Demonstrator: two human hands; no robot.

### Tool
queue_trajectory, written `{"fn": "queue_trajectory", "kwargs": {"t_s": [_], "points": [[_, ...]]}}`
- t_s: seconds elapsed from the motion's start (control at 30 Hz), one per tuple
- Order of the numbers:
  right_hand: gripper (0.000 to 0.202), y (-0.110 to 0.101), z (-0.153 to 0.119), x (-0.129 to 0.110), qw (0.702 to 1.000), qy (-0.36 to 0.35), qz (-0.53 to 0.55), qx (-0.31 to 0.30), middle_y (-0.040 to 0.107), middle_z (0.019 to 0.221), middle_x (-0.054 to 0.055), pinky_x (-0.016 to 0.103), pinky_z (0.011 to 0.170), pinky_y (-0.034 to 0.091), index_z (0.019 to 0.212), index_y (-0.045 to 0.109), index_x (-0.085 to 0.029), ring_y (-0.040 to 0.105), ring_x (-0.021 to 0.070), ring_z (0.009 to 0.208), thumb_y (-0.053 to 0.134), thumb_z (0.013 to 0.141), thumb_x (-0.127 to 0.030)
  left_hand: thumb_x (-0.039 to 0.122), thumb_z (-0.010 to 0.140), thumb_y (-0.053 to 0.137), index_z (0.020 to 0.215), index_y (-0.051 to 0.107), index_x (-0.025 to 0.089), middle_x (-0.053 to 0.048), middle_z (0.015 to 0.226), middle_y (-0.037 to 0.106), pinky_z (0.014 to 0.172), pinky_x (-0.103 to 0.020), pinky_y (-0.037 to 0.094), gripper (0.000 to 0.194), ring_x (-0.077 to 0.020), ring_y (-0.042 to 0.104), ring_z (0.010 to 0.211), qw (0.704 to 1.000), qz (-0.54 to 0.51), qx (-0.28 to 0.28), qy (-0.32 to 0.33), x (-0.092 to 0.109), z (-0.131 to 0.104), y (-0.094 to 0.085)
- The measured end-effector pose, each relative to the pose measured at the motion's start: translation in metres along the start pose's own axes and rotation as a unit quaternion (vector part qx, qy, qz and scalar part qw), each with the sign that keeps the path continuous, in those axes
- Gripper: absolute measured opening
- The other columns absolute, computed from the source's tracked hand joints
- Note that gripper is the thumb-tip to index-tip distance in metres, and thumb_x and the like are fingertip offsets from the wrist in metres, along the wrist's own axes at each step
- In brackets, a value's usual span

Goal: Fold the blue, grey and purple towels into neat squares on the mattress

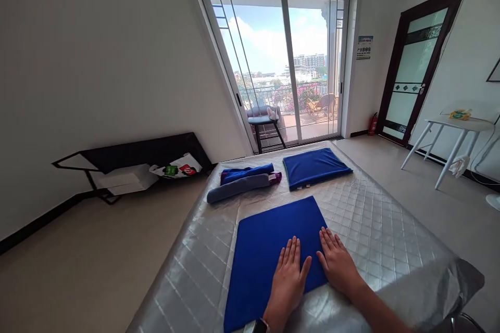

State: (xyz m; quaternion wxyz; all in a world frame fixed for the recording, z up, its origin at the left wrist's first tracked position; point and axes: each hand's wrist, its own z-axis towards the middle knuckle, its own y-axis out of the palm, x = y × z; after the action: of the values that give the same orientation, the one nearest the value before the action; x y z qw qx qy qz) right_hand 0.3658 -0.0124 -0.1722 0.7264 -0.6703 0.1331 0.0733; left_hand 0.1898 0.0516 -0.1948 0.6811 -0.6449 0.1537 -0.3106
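A flat blue cloth [258, 244] lies on the silver quilted cover [351, 208]. My left hand [289, 276] rests flat on the cloth's lower right part, fingers stretched forward and thumb apart. At the cloth's right edge lies my right hand [336, 260], palm down with its fingers extended, partly over the cover. Neither hand holds anything. Farther back is a folded blue cloth [316, 167] with a green edge. Left of it sit a rolled grey-blue cloth [238, 189] and a folded blue cloth [244, 173], with a purple piece at their right end.
A tilted black frame [148, 151] with white boxes and a bag stands by the left wall. Behind the cover are a dark stool [263, 120] and sliding glass doors. A white table [464, 124] and a fire extinguisher [372, 125] stand at the right.
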Motion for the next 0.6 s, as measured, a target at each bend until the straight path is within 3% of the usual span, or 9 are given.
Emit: {"fn": "queue_trajectory", "kwargs": {"t_s": [0.17, 0.27, 0.47, 0.6], "points": [[0.062, -0.005, -0.001, -0.003, 1.0, 0.001, 0.026, 0.001, 0.026, 0.16, 0.013, 0.045, 0.122, 0.023, 0.155, 0.026, -0.008, 0.023, 0.0238, 0.15, 0.02, 0.105, -0.043, 0.047, 0.103, 0.018, 0.153, 0.033, 0.01, -0.014, 0.158, 0.033, 0.119, -0.05, 0.032, 0.064, -0.0279, 0.028, 0.148, 0.994, 0.046, 0.027, -0.096, -0.08, -0.06, 0.006], [0.063, -0.004, -0.001, -0.003, 1.0, 0.0, 0.022, -0.003, 0.026, 0.161, 0.014, 0.045, 0.122, 0.022, 0.155, 0.026, -0.007, 0.022, 0.0233, 0.15, 0.019, 0.104, -0.044, 0.042, 0.102, 0.018, 0.153, 0.033, 0.011, -0.015, 0.157, 0.037, 0.116, -0.053, 0.035, 0.061, -0.0275, 0.032, 0.147, 0.991, 0.052, 0.035, -0.115, -0.113, -0.094, 0.009], [0.06, -0.005, -0.001, -0.003, 1.0, -0.007, 0.015, 0.026, 0.033, 0.159, 0.013, 0.046, 0.121, 0.024, 0.154, 0.033, -0.01, 0.027, 0.0244, 0.149, 0.024, 0.104, -0.042, 0.035, 0.101, 0.028, 0.15, 0.041, 0.019, -0.013, 0.151, 0.048, 0.109, -0.051, 0.045, 0.053, -0.0265, 0.043, 0.14, 0.995, 0.032, 0.062, -0.075, -0.134, -0.122, 0.003], [0.048, -0.025, -0.013, -0.002, 0.993, -0.08, 0.024, 0.079, 0.05, 0.15, 0.012, 0.045, 0.116, 0.034, 0.144, 0.051, -0.018, 0.044, 0.0249, 0.14, 0.035, 0.101, -0.029, 0.038, 0.099, 0.036, 0.137, 0.058, 0.02, -0.012, 0.146, 0.055, 0.1, -0.044, 0.055, 0.047, -0.0271, 0.055, 0.13, 0.993, 0.033, 0.101, -0.051, -0.144, -0.135, -0.013]]}}
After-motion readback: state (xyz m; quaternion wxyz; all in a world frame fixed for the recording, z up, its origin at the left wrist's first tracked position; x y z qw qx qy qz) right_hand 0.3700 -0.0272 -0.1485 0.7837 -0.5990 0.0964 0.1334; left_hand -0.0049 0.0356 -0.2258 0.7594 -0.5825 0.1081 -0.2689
